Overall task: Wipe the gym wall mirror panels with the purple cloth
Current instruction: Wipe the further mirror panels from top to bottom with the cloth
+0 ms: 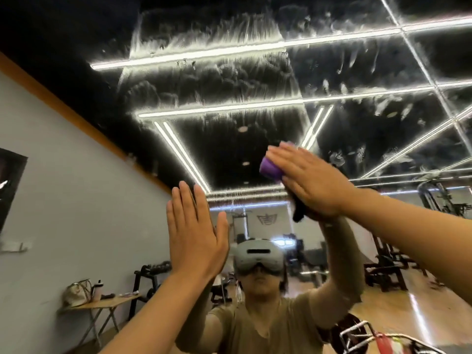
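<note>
Hands flat against streaked mirror glass, cloth under the right palm.
Right hand [311,182], fingers straight, pressing purple cloth [271,170] onto mirror panel [229,80]; left hand [195,233] open, palm on the glass lower and to the left, holding nothing. Smear streaks above the cloth; reflected ceiling light strips [219,108], folding table [102,304] and headset [255,254] beyond.

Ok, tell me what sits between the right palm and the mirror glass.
The purple cloth, in the head view. The right hand lies flat over it with straight fingers, pressing it against the mirror; only its left edge shows past the fingers.
</note>
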Tool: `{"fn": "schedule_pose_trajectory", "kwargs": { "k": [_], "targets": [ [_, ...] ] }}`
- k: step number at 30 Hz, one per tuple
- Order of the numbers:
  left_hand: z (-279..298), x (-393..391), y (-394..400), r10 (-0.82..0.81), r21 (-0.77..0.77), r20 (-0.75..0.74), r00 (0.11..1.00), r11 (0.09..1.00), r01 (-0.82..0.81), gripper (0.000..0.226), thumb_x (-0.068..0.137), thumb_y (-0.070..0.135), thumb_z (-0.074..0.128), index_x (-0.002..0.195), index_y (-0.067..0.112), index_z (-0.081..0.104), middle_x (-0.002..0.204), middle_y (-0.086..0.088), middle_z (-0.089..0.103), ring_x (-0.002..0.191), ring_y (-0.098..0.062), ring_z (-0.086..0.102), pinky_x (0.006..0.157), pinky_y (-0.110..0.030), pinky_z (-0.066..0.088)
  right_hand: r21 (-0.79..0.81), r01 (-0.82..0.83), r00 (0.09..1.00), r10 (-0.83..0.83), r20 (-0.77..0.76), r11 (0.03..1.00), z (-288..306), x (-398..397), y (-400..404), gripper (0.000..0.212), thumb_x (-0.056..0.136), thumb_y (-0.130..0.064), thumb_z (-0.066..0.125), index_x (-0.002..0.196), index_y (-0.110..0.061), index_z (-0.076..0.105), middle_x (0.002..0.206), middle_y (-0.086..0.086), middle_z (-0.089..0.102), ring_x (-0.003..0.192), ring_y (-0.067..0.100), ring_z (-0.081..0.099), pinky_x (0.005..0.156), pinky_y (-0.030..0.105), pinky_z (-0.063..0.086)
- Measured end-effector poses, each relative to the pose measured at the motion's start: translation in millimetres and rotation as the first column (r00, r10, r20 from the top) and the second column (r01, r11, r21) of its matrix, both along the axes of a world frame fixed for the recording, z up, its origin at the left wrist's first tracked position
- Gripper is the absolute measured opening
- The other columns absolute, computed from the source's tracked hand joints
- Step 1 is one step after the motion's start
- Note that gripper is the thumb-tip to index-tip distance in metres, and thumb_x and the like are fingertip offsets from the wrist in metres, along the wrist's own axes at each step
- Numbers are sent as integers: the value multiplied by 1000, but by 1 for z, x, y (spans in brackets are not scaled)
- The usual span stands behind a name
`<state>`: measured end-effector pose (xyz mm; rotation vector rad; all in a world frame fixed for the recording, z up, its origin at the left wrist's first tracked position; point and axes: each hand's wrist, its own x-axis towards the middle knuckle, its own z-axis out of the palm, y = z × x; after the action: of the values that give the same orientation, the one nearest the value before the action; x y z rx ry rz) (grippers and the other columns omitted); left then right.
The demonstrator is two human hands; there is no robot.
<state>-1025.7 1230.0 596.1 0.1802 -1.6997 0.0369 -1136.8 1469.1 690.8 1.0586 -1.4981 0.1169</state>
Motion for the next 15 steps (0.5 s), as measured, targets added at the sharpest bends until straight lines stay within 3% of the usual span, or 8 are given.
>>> {"fn": "schedule_pose_trajectory", "kwargs": {
  "k": [2,6,12,15],
  "targets": [
    [-1,-1,0,13,-6,-9,1000,1000,-13,78,88,62,-9,150,18,-27,158,-6,-35,145,-18,-37,112,-27,-32,-133,-13,998,21,63,991,27,5,-7,62,101,-35,28,160,-17,21,167,2,20,156,19,8,127,38,4],
    [-1,-3,-2,23,-13,-28,999,1000,-23,78,89,62,-8,151,18,-23,160,-6,-31,148,-18,-33,113,-26,-31,-387,-1,980,78,184,922,33,18,-30,58,108,-28,31,161,-13,13,169,6,11,156,23,2,126,35,-4],
    [-1,-4,-2,25,-23,-46,999,999,-26,78,90,62,-5,153,17,-19,162,-7,-26,150,-20,-27,115,-27,-29,-533,-35,965,168,203,845,-84,22,-52,61,108,-33,26,162,-16,6,170,1,4,156,15,-7,124,29,-12],
    [-1,-4,-2,38,-31,-57,998,999,-40,77,92,61,-3,153,16,-16,164,-10,-21,152,-22,-23,115,-27,-28,-557,-41,966,174,189,830,-150,21,-60,64,104,-37,31,162,-16,11,169,3,12,156,18,3,124,34,2]
  ]
}}
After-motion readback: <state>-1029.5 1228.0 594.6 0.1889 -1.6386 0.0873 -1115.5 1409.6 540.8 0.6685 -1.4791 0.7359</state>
